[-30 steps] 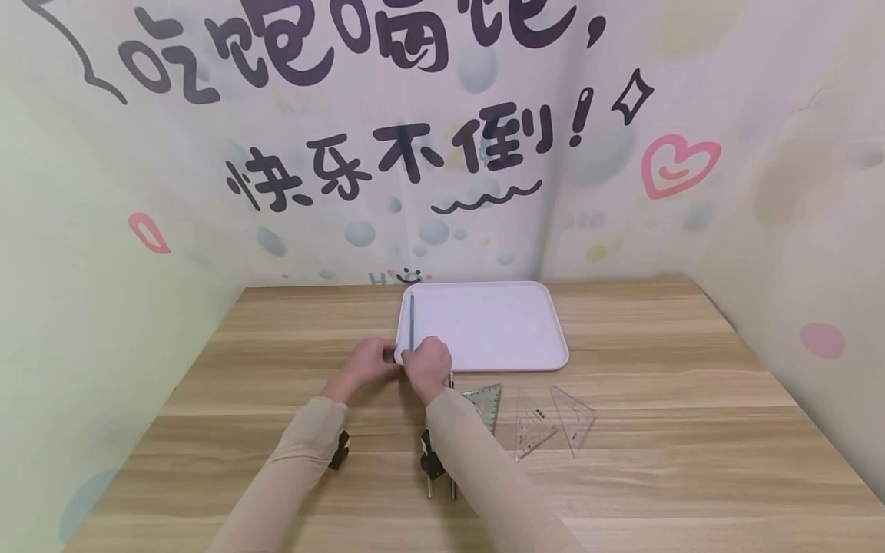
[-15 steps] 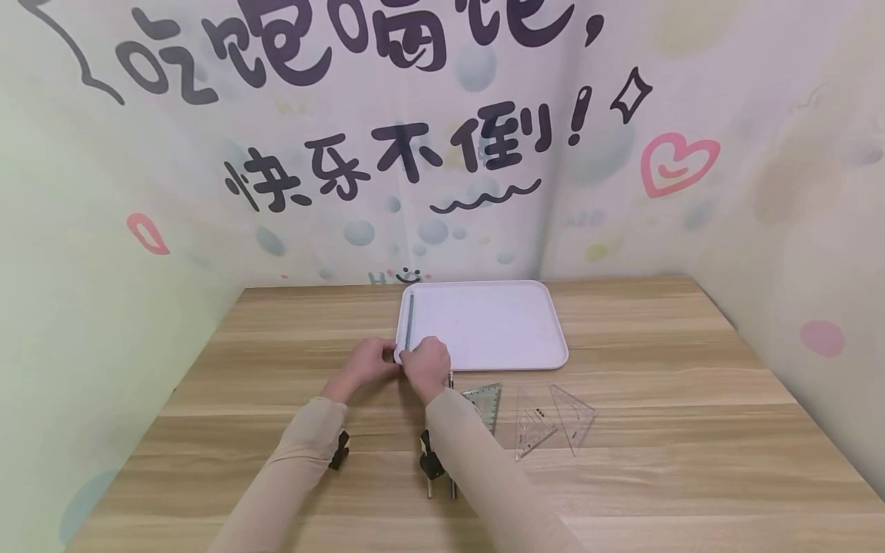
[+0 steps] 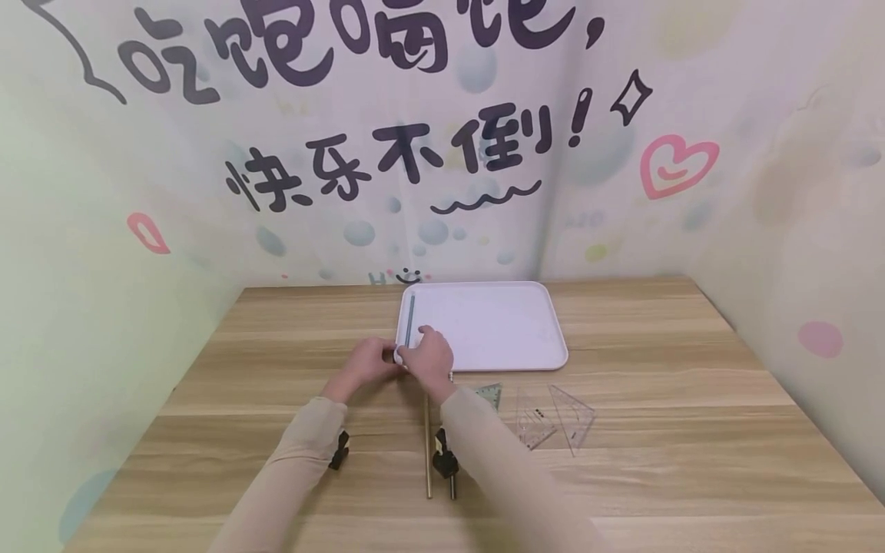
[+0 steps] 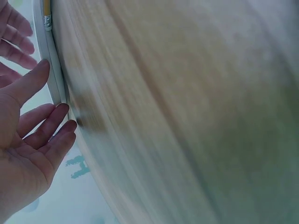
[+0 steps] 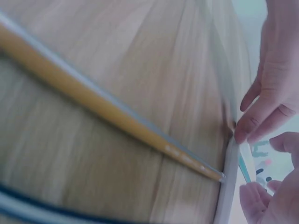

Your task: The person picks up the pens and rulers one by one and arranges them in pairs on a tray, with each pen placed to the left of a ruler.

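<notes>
Right grip (image 3: 430, 359) spread, teal stick (image 3: 411, 315) partly hidden, left grip (image 3: 368, 359) touching tray (image 3: 494, 326), pinch unclear

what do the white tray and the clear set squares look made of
White tray: probably plastic, smooth and evenly coloured, with rounded corners and a raised rim; coated metal can't be ruled out. Clear set squares: likely transparent plastic, since the tabletop shows through them.

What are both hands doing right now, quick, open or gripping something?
Left hand: open, fingers relaxed at the near-left corner of the white tray.
Right hand: open, fingers apart near the blue-green stick.
</notes>
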A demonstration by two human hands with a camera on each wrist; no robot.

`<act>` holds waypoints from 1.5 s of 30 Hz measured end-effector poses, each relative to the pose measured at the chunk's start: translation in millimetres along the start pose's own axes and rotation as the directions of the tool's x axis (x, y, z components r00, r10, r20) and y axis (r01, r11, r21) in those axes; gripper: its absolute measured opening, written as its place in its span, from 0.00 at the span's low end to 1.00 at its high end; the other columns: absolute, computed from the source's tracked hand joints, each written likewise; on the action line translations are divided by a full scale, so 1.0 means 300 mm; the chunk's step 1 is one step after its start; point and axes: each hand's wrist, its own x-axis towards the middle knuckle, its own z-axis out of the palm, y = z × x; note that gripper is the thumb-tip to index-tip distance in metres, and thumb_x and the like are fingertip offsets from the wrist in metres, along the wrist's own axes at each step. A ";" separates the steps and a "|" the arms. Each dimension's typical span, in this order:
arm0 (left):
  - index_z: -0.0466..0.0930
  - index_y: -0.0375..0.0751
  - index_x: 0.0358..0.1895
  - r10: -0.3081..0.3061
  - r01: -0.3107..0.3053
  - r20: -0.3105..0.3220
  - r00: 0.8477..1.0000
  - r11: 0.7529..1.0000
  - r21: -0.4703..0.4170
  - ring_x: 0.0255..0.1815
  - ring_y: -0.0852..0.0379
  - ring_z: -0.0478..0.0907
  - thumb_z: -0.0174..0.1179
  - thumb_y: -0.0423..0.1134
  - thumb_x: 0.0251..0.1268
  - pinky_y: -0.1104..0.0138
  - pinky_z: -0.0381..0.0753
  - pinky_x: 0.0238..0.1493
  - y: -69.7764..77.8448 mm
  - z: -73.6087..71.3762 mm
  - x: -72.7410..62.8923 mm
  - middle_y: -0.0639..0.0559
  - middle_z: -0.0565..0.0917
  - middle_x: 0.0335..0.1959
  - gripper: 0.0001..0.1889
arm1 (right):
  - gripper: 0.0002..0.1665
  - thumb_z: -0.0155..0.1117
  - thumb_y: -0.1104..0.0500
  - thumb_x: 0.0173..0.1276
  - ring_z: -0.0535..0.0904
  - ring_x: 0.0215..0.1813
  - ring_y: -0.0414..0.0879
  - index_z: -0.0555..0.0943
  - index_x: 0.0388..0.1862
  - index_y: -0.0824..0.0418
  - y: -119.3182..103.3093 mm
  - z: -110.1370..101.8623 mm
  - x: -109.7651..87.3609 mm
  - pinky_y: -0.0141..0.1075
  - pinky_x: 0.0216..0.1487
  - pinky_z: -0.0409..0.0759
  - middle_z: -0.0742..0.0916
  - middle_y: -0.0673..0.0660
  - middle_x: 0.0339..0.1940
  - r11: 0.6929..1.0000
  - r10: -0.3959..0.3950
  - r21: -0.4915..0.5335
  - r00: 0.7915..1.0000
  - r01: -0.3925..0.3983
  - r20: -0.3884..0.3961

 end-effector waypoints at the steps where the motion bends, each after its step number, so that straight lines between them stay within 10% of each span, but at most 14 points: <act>1: 0.83 0.35 0.34 -0.006 0.006 0.002 1.000 1.000 -0.004 0.25 0.58 0.68 0.68 0.36 0.47 0.66 0.69 0.32 0.000 0.000 0.000 0.49 0.80 0.24 0.10 | 0.32 0.67 0.52 0.48 0.78 0.42 0.52 0.75 0.53 0.65 0.004 -0.003 0.005 0.42 0.41 0.75 0.83 0.61 0.43 1.000 -0.011 0.001 1.000 0.011 0.009; 10: 0.83 0.34 0.36 -0.064 0.065 0.027 0.998 0.997 -0.039 0.23 0.59 0.67 0.68 0.35 0.46 0.68 0.66 0.27 0.005 -0.003 -0.002 0.52 0.76 0.20 0.12 | 0.60 0.60 0.30 0.48 0.58 0.67 0.60 0.55 0.68 0.69 0.061 -0.017 0.038 0.49 0.64 0.57 0.65 0.70 0.65 0.990 -0.140 -0.005 0.980 0.142 0.139; 24: 0.82 0.38 0.31 -0.079 0.080 0.026 0.997 0.996 -0.034 0.25 0.59 0.68 0.68 0.36 0.47 0.66 0.68 0.31 0.012 -0.002 -0.008 0.51 0.78 0.22 0.08 | 0.58 0.56 0.31 0.54 0.50 0.70 0.60 0.51 0.69 0.68 0.057 -0.091 0.011 0.51 0.66 0.51 0.57 0.71 0.68 0.967 -0.182 -0.127 0.948 0.220 0.261; 36: 0.81 0.35 0.32 -0.078 0.080 0.030 0.996 0.995 -0.060 0.25 0.58 0.67 0.68 0.34 0.46 0.66 0.66 0.30 0.014 0.001 -0.012 0.49 0.78 0.23 0.09 | 0.57 0.68 0.43 0.50 0.56 0.69 0.54 0.49 0.71 0.62 0.115 -0.160 -0.006 0.45 0.65 0.57 0.60 0.60 0.70 0.964 -0.219 0.208 0.942 0.168 0.256; 45: 0.81 0.34 0.34 -0.102 0.105 0.037 0.994 0.992 -0.072 0.28 0.57 0.69 0.67 0.35 0.46 0.64 0.70 0.34 0.022 -0.004 -0.012 0.49 0.79 0.26 0.11 | 0.57 0.68 0.42 0.50 0.55 0.69 0.52 0.49 0.71 0.59 0.174 -0.208 -0.007 0.45 0.64 0.57 0.58 0.57 0.71 0.960 -0.227 0.225 0.935 0.168 0.271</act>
